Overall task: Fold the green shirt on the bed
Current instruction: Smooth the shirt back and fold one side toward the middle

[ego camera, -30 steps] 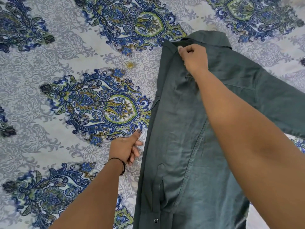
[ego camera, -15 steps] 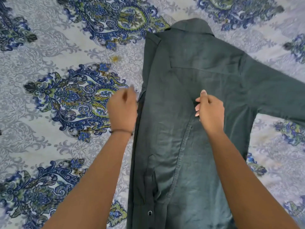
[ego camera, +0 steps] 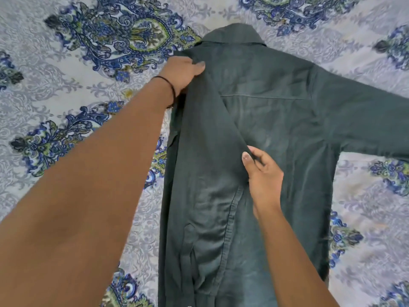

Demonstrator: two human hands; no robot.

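The dark green shirt (ego camera: 276, 120) lies back up on the bed, collar at the far end. Its left side and sleeve are folded in over the back; its right sleeve stretches out to the right. My left hand (ego camera: 183, 73) grips the folded shoulder corner near the collar. My right hand (ego camera: 262, 171) pinches the inner edge of the folded panel at mid-back and lifts it slightly. Both forearms cross the lower part of the view and hide part of the shirt's lower left.
The bed (ego camera: 66, 107) is covered with a pale sheet printed with blue and green paisley motifs. It shows on the left, along the top and to the right under the spread sleeve (ego camera: 365, 129).
My left hand has moved from the shirt's left edge up to the shoulder corner and taken hold. My right hand now pinches the folded edge at mid-back. The view has shifted slightly.
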